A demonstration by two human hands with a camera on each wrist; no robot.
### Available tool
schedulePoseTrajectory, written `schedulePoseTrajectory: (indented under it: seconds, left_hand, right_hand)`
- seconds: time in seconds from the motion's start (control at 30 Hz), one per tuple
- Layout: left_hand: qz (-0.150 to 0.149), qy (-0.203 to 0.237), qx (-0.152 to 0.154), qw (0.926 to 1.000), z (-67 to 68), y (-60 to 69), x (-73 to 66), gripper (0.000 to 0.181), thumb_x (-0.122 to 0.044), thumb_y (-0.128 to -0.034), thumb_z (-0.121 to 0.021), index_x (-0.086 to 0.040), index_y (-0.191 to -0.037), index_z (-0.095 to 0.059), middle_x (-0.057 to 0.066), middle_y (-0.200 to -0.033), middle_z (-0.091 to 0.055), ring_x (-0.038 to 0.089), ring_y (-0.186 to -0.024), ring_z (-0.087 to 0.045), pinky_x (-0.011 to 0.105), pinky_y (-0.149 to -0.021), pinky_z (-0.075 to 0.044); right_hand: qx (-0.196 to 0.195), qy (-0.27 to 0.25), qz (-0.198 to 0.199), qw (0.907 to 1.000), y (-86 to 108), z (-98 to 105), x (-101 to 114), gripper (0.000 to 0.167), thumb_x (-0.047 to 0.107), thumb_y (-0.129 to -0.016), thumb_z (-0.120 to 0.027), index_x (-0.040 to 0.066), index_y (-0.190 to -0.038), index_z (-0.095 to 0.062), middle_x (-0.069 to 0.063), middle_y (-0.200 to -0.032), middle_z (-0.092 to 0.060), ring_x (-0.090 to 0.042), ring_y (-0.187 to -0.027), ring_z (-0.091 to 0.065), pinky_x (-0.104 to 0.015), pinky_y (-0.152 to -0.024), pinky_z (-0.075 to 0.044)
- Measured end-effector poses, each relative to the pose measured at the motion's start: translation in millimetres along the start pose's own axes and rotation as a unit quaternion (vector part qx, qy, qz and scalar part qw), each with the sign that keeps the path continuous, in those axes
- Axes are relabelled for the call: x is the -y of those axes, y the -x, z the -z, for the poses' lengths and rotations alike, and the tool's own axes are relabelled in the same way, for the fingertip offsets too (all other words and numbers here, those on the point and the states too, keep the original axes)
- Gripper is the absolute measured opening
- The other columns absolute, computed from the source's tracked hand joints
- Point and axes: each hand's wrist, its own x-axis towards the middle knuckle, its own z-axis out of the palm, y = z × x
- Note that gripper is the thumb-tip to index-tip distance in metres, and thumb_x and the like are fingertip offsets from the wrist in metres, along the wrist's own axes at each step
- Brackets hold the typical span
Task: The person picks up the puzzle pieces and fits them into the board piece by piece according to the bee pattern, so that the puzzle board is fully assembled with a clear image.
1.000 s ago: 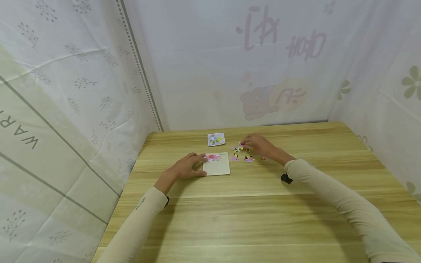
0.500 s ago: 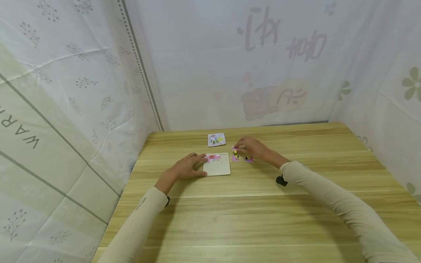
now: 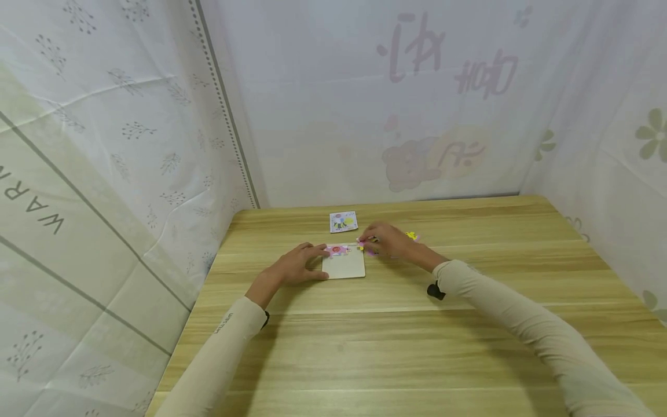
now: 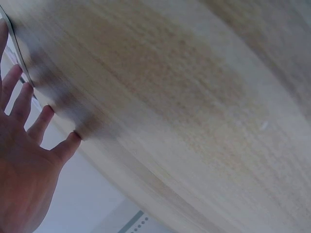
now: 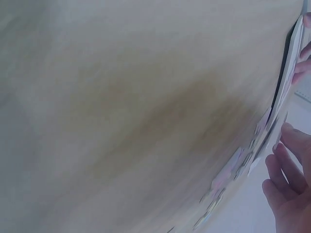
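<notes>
Fingers of the right hand (image 3: 387, 238) pinch a jigsaw piece (image 3: 360, 246) at the far right corner of the puzzle board (image 3: 345, 267); the left hand (image 3: 297, 264), fingers spread, touches its left side. Aligning edges before pressing should help.

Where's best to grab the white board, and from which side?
I'd pinch the middle of its near edge, from the person's side. The white board lies flat, its near half bare; the left hand is at its left edge, the right hand by its far right corner. Probably keep it level: pink pieces lie on its far part.
</notes>
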Motion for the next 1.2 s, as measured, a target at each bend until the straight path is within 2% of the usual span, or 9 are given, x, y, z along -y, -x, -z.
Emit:
schedulePoseTrajectory:
  seconds: [0.33, 0.57, 0.87, 1.2]
  left_hand:
    - [0.006, -0.003, 0.001, 1.0000, -0.1, 0.7, -0.5, 0.069, -0.054, -0.0952, -0.071, -0.021, -0.153, -0.054, 0.000, -0.167, -0.035, 0.030, -0.149, -0.036, 0.059, -0.116, -0.036]
    - [0.006, 0.000, -0.002, 1.0000, 0.4, 1.3, -2.6, 0.068, -0.054, -0.0951, -0.072, -0.020, -0.152, -0.055, 0.000, -0.167, -0.036, 0.031, -0.149, -0.036, 0.060, -0.115, -0.037]
    - [0.007, -0.008, -0.001, 0.9999, -0.1, -1.3, -0.6, 0.068, -0.055, -0.0949, -0.071, -0.021, -0.152, -0.055, -0.001, -0.167, -0.035, 0.030, -0.149, -0.036, 0.060, -0.114, -0.038]
    - [0.005, -0.010, 0.001, 0.9999, -0.8, -2.0, 1.2, 0.069, -0.056, -0.0949, -0.071, -0.021, -0.152, -0.055, 0.001, -0.167, -0.036, 0.031, -0.147, -0.038, 0.060, -0.114, -0.038]
  right_hand:
    - [0.019, 0.033, 0.049, 0.9981, -8.8, -10, 8, 0.018, 0.015, -0.100, -0.072, 0.004, -0.112, -0.079, -0.011, -0.112, -0.073, -0.026, -0.106, -0.067, -0.041, -0.093, -0.056]
    - [0.034, 0.021, 0.037, 0.9985, -8.1, -13, 14, 0.019, 0.014, -0.101, -0.070, 0.004, -0.115, -0.079, -0.011, -0.117, -0.071, -0.025, -0.110, -0.066, -0.041, -0.096, -0.055]
    - [0.041, 0.043, 0.033, 0.9977, -9.5, -14, 20, 0.018, 0.013, -0.100, -0.071, 0.003, -0.113, -0.079, -0.013, -0.117, -0.070, -0.027, -0.110, -0.065, -0.041, -0.095, -0.056]
    - [0.034, 0.042, 0.040, 0.9978, -7.3, -12, 19, 0.018, 0.013, -0.101, -0.070, 0.004, -0.113, -0.079, -0.012, -0.117, -0.070, -0.027, -0.109, -0.065, -0.041, -0.094, -0.056]
